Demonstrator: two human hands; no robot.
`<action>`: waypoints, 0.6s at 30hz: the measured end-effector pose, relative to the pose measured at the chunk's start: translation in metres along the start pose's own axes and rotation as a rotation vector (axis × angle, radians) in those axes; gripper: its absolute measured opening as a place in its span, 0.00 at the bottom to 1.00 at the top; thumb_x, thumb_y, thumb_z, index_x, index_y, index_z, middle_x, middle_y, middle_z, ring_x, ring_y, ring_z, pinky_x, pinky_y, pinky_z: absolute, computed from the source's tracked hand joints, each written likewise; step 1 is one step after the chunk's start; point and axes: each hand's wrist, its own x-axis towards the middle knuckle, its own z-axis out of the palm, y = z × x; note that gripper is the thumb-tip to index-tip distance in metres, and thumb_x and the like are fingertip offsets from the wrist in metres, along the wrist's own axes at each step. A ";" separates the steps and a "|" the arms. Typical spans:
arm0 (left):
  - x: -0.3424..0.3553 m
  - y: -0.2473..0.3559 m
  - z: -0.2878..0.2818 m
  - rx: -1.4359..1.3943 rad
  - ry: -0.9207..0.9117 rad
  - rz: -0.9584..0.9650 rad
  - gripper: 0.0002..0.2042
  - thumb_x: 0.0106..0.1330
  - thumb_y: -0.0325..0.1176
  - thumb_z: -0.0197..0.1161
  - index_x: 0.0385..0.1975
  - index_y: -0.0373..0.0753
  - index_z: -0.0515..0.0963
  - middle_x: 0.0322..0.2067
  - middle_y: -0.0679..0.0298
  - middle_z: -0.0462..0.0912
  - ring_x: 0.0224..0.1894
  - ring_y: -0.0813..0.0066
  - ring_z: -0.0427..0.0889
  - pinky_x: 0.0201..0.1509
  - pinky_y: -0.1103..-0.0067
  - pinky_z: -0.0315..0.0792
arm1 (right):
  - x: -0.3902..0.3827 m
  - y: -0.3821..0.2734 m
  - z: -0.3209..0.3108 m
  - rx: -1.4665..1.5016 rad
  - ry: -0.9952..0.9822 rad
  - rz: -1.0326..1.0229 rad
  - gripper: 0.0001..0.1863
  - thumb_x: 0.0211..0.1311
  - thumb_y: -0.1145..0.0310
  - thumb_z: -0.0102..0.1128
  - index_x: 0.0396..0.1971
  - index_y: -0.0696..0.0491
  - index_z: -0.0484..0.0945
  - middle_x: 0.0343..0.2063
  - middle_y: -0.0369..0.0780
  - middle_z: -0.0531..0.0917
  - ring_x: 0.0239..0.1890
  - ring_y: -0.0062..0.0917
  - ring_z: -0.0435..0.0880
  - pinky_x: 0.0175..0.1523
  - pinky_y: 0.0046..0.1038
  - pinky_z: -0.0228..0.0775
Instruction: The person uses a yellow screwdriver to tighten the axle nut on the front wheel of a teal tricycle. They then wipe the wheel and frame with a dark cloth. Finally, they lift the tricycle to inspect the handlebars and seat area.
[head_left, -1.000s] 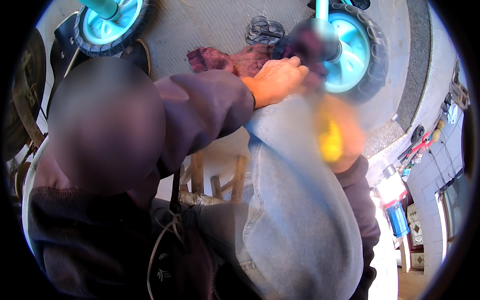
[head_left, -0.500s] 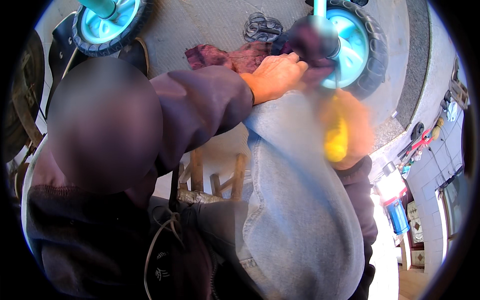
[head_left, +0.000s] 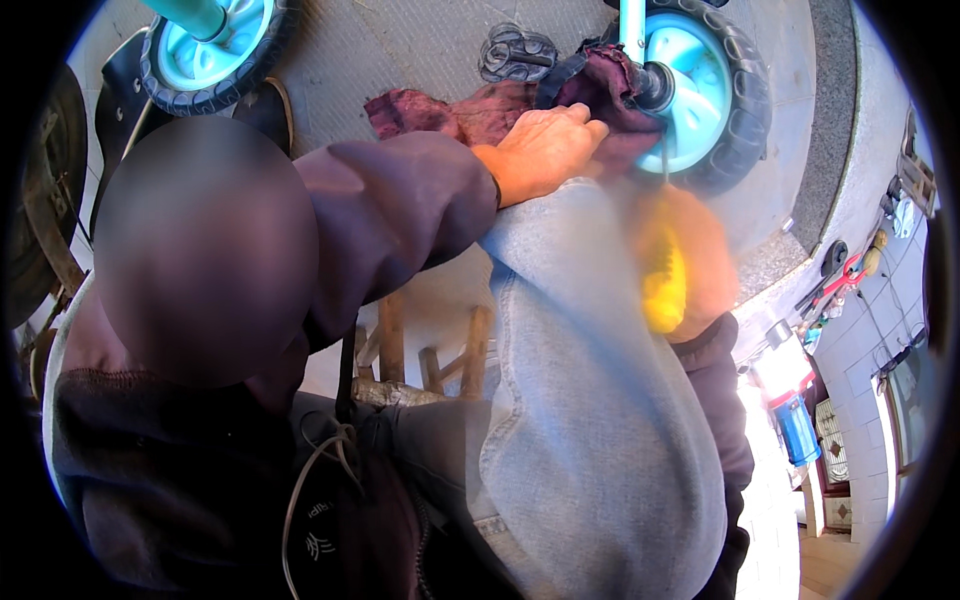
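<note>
My left hand (head_left: pixel 548 148) is closed, its fingers curled on a crumpled maroon cloth (head_left: pixel 612 92) beside the hub of a turquoise wheel with a black tyre (head_left: pixel 690 90). My right hand (head_left: pixel 705 265), smeared by motion, wraps round the yellow handle of a screwdriver (head_left: pixel 664 285). The screwdriver's thin shaft points up toward the lower part of the wheel; its tip cannot be made out clearly. Another piece of reddish cloth (head_left: pixel 440 112) lies on the ground left of my left hand.
A second turquoise wheel (head_left: pixel 205 50) stands at the upper left. A dark ring-shaped object (head_left: pixel 517 52) lies on the grey ground between the wheels. Below my left arm are a wooden stool's legs (head_left: pixel 475 350). Tools (head_left: pixel 850 275) lie along the right side.
The view has shifted slightly, moving the scene a little left. My right hand and the screwdriver stay below the wheel, still blurred. My left hand keeps its place on the cloth.
</note>
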 end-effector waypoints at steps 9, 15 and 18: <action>0.001 -0.010 0.004 0.070 0.085 0.022 0.14 0.54 0.31 0.59 0.41 0.37 0.76 0.35 0.54 0.75 0.39 0.53 0.78 0.41 0.64 0.74 | 0.019 -0.013 -0.021 0.172 0.087 0.441 0.11 0.54 0.79 0.61 0.39 0.60 0.76 0.35 0.41 0.81 0.34 0.21 0.80 0.43 0.22 0.72; 0.001 -0.008 0.006 0.081 0.123 0.046 0.13 0.54 0.30 0.58 0.40 0.39 0.78 0.34 0.54 0.75 0.37 0.53 0.79 0.39 0.65 0.75 | 0.019 -0.027 -0.032 0.416 0.206 0.525 0.17 0.58 0.79 0.58 0.46 0.59 0.66 0.43 0.45 0.77 0.41 0.24 0.80 0.48 0.24 0.72; 0.002 -0.006 0.007 0.077 0.118 0.043 0.13 0.55 0.30 0.58 0.41 0.40 0.78 0.33 0.55 0.75 0.37 0.54 0.79 0.38 0.65 0.75 | 0.028 -0.030 -0.028 0.419 0.065 0.670 0.17 0.58 0.80 0.57 0.47 0.59 0.66 0.42 0.45 0.77 0.41 0.24 0.80 0.48 0.24 0.72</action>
